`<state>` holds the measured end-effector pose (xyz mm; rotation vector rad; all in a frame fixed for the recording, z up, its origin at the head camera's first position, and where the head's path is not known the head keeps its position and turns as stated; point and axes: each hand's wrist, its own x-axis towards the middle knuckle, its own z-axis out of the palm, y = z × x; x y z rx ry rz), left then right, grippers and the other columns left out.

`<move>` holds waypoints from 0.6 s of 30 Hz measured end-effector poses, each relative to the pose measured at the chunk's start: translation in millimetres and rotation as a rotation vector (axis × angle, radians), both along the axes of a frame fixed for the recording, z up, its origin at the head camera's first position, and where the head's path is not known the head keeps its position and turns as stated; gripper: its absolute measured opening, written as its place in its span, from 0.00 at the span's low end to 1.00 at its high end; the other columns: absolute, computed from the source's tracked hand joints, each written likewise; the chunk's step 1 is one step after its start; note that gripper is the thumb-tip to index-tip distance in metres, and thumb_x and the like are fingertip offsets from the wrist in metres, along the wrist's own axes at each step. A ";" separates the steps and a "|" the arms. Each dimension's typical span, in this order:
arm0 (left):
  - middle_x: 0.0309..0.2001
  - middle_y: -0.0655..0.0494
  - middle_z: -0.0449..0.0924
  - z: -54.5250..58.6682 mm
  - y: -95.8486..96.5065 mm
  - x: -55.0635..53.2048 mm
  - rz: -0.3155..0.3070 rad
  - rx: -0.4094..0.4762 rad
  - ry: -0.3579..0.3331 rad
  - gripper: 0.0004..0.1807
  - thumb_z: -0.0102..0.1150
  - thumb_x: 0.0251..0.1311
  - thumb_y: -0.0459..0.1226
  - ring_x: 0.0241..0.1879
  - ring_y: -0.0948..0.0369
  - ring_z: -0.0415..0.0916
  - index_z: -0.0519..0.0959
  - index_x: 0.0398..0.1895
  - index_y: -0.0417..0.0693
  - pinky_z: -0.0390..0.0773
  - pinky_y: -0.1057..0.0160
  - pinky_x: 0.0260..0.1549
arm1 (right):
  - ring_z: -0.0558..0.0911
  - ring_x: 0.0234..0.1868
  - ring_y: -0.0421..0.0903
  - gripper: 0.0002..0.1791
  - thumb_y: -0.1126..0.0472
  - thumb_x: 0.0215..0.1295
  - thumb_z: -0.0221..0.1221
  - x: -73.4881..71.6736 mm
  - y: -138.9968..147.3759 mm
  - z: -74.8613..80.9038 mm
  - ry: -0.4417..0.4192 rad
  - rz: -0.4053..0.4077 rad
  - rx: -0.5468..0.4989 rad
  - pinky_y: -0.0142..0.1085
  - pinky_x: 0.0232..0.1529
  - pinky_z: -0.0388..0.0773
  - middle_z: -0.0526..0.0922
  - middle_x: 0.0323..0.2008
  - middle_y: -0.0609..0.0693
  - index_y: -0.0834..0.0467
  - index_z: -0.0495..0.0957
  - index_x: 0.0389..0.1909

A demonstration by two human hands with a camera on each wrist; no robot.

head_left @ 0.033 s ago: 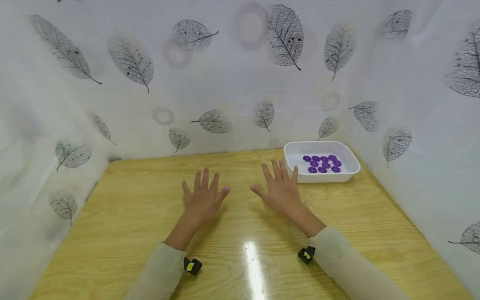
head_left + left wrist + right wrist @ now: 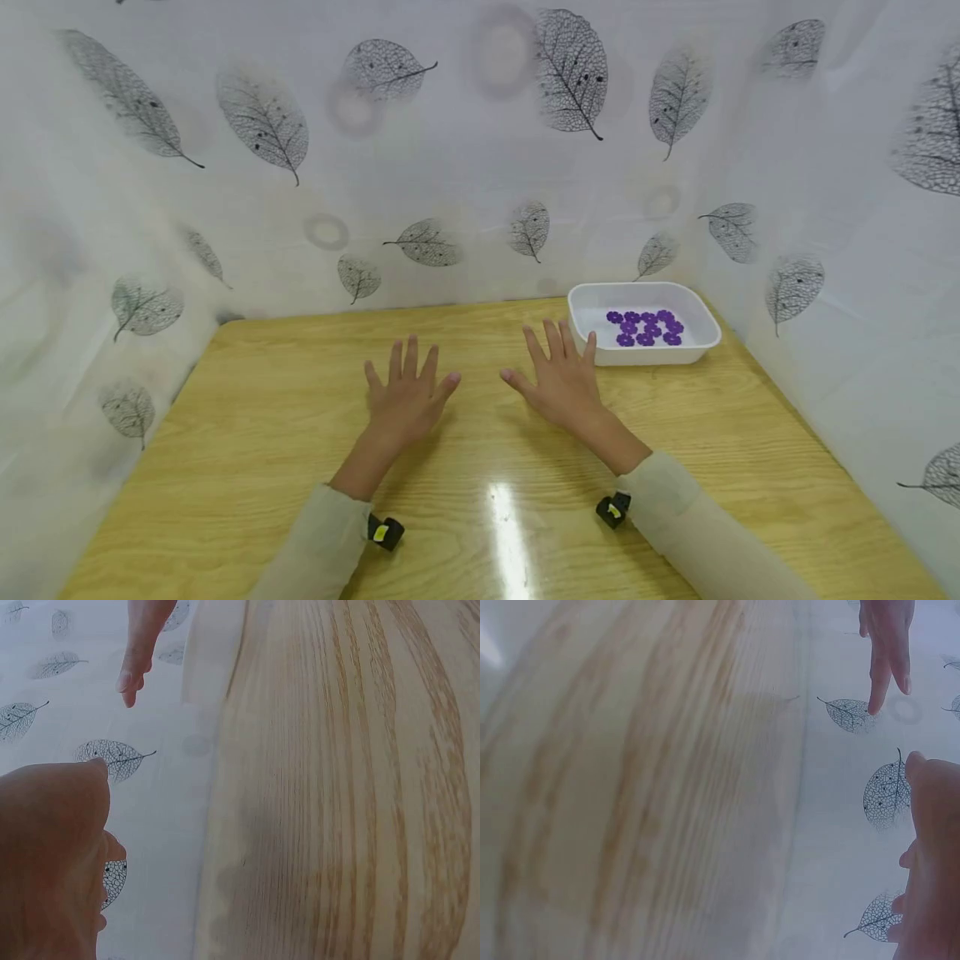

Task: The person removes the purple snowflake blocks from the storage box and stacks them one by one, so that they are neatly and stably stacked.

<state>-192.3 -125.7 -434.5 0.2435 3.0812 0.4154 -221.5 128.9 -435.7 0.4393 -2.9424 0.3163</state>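
At the far right corner of the yellow-brown wooden bench (image 2: 285,400) sits a white tray with round corners and low sides (image 2: 645,357). It looks like plastic, and you can see right down into it. Small purple flower-shaped pieces (image 2: 645,339) lie on its floor, close together in loose rows. Some seem to touch, and they all look the same colour.

The left hand (image 2: 407,400) is over the middle of the bench, well apart from the tray. Its fingers are straight and spread apart, with the back of the hand facing up. The right hand (image 2: 561,383) is spread out the same way, just beside the tray. Its little finger shows in front of the tray's near left corner, but I can't tell if they touch. The two hands are side by side with a gap between them.

Both arms have pale long sleeves (image 2: 322,533), with a little black camera (image 2: 386,533) at each wrist. Behind the bench hangs a white cloth (image 2: 465,167) with dark leaves (image 2: 573,71) on it. A bright streak of light (image 2: 504,517) shines on the wood.
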 end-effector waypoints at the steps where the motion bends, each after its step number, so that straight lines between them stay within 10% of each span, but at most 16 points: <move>1: 0.82 0.44 0.29 -0.7 -0.3 0.1 0.000 0.001 -0.002 0.47 0.16 0.70 0.70 0.80 0.44 0.24 0.47 0.82 0.52 0.24 0.26 0.68 | 0.38 0.81 0.61 0.49 0.24 0.69 0.40 -0.2 0.0 -0.6 0.004 0.002 0.001 0.68 0.72 0.23 0.43 0.81 0.59 0.51 0.49 0.81; 18: 0.80 0.50 0.54 -7.4 35.5 -8.6 -0.059 0.345 -0.050 0.39 0.37 0.75 0.61 0.76 0.47 0.57 0.52 0.81 0.53 0.65 0.36 0.66 | 0.42 0.79 0.67 0.47 0.29 0.72 0.42 -10.5 58.8 11.9 0.030 -0.041 -0.201 0.68 0.73 0.26 0.50 0.78 0.66 0.55 0.50 0.80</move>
